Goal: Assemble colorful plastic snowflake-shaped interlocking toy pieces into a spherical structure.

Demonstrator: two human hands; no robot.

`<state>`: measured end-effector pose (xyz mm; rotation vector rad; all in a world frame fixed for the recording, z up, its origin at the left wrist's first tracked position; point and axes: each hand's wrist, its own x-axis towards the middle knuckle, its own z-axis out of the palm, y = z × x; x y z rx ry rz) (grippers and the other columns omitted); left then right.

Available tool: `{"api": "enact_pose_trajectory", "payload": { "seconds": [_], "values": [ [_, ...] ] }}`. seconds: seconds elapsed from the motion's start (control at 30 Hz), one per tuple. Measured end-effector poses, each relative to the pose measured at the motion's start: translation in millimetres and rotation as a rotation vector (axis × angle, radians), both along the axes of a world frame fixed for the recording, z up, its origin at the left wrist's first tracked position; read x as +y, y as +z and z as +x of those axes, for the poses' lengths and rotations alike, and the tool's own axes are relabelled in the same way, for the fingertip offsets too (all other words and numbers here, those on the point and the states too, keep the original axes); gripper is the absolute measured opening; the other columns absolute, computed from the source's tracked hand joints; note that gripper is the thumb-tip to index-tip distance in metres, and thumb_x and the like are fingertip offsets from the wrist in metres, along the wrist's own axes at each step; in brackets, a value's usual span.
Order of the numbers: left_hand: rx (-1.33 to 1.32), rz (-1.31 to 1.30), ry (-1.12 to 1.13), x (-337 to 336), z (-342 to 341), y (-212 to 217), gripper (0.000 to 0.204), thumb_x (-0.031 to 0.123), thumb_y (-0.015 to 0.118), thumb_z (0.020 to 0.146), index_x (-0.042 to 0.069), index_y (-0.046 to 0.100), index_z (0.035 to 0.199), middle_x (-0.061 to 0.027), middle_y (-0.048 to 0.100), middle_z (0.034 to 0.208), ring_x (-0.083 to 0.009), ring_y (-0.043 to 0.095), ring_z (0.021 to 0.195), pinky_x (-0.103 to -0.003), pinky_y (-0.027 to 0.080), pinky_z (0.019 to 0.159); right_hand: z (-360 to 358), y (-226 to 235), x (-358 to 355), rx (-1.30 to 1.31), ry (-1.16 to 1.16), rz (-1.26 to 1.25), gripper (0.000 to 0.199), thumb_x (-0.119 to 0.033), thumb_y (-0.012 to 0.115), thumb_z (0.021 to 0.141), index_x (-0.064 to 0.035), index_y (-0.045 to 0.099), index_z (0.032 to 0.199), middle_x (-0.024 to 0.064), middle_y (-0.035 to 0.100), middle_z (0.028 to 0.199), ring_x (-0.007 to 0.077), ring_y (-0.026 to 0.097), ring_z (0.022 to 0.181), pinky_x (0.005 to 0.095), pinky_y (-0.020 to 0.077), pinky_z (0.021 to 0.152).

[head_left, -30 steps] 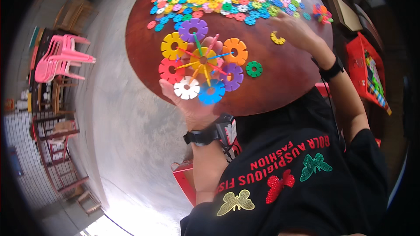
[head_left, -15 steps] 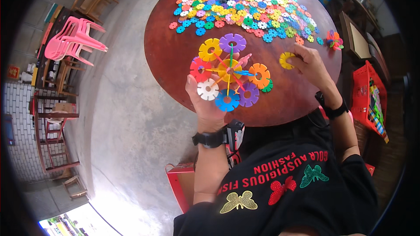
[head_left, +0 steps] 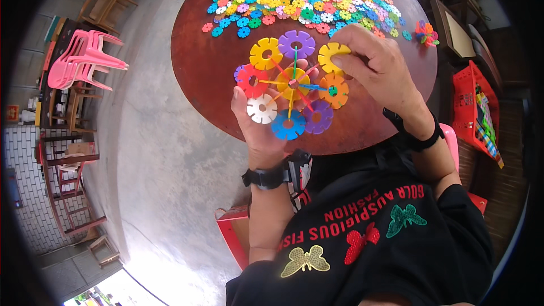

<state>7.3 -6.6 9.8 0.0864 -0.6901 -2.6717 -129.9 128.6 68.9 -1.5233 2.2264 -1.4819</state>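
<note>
My left hand holds up a wheel-shaped build of notched plastic discs, its fingers behind the piece. A yellow disc forms the hub, and thin discs seen edge-on run out from it like spokes. Around the rim sit purple, yellow, red, white, blue and orange discs. My right hand pinches a loose yellow disc between thumb and fingers. That disc is at the upper right of the build, close to the orange disc; whether they touch I cannot tell.
A wide spread of colourful notched discs covers the far part of the round brown table. At its right edge stands a small disc flower. Pink chairs are at the left, a red basket at the right.
My right hand has brought the yellow disc leftward and up, from over the table to beside the build. The build in my left hand has tilted slightly; its grip is unchanged.
</note>
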Motion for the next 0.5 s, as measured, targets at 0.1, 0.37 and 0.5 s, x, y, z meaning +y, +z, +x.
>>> {"api": "enact_pose_trajectory", "payload": {
  "seconds": [0.1,0.37,0.5],
  "values": [
    [-0.013,-0.028,-0.009,-0.1,1.2,1.2,0.084,0.067,0.039,0.084,0.001,0.036,0.136,-0.0229,0.05,0.128,-0.0389,0.053,0.114,-0.046,0.043,0.096,0.3,-3.2,0.3,-0.013,-0.01,-0.029,0.008,-0.006,0.057,0.084,-0.0036,0.055,0.092,0.0086,0.059,0.063,0.0172,0.065,0.055,0.0276,0.0477,0.05],
    [-0.061,-0.092,0.015,-1.9,-0.1,-9.2,0.079,0.065,0.041,0.084,0.006,0.041,0.134,-0.0189,0.052,0.127,-0.0283,0.056,0.109,-0.041,0.047,0.088,1.8,-3.4,3.7,-0.036,-0.049,-0.023,0.006,-0.006,0.057,0.084,-0.0037,0.054,0.088,0.0078,0.058,0.061,0.0165,0.064,0.055,0.0272,0.0467,0.049],
    [-0.075,-0.089,0.013,-2.9,0.8,-12.2,0.076,0.063,0.042,0.084,0.006,0.042,0.133,-0.0165,0.054,0.125,-0.0245,0.058,0.105,-0.039,0.049,0.082,-0.2,-5.6,6.9,0.065,-0.027,-0.032,0.006,-0.005,0.057,0.083,-0.003,0.054,0.088,0.011,0.058,0.063,0.0232,0.064,0.057,0.0306,0.0466,0.051]
  ]
}}
